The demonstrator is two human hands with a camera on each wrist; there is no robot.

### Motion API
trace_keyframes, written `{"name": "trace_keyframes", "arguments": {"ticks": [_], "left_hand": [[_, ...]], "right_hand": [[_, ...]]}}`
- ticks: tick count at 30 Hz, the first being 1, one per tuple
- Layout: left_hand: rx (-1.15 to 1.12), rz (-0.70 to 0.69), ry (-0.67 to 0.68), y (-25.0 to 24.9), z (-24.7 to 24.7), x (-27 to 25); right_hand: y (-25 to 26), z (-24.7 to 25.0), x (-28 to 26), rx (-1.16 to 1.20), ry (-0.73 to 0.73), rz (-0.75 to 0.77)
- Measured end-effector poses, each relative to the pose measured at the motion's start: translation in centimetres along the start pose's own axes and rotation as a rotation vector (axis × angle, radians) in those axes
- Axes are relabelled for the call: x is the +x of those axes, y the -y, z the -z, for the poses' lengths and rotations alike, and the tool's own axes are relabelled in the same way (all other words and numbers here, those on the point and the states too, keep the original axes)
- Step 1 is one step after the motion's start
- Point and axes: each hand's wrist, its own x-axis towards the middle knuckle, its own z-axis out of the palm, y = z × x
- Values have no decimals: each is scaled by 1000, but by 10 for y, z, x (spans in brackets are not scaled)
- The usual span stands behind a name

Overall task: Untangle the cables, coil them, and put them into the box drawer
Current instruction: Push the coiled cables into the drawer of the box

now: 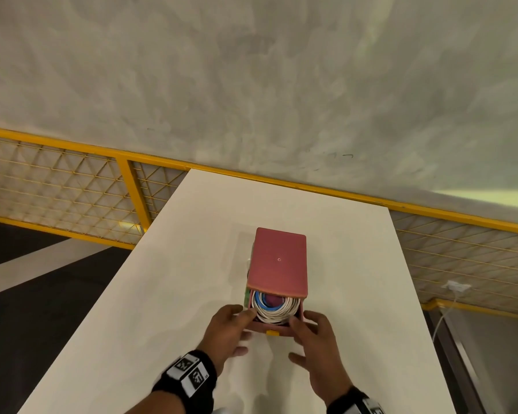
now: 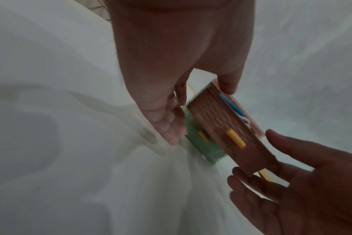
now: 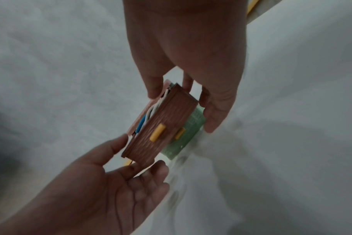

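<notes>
A pink box (image 1: 277,261) stands on the white table (image 1: 162,294). Its top drawer (image 1: 269,327) is pulled partly out toward me. Inside lie a coiled white cable (image 1: 274,315) and a coiled blue cable (image 1: 269,306). My left hand (image 1: 232,325) holds the drawer's left end, thumb on the top edge. My right hand (image 1: 311,330) holds its right end, thumb on the front. The left wrist view shows the drawer front (image 2: 217,120), its yellow handle (image 2: 235,138) and a green lower drawer (image 2: 203,144). The drawer front (image 3: 163,127) sits between thumb and fingers of my right hand (image 3: 191,55).
A yellow railing with wire mesh (image 1: 72,174) runs behind the table, under a grey wall. The table's left edge drops to a dark floor. A white power strip (image 1: 456,285) with a white cord lies past the right edge.
</notes>
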Motion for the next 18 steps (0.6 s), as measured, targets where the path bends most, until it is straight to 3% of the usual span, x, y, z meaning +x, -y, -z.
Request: {"name": "trace_keyframes", "arguments": {"ticks": [4,9,12,16,18], "left_hand": [[-18,-26,-25,1,-3,-9],[-149,-93,-103,-21,-14,-2],[-117,-103,-89,-25,-12,-1],[463,-347,-93,-7,8,4],[666,-403,-102,-6,16,11]], "right_hand": [[-11,3,-7,-21,10,7],[0,-9,4,21,-86,6],[4,-9,11,-106,-133,63],[-2,7,14,-539,-115,240],[-1,12,18,-678,-78,290]]}}
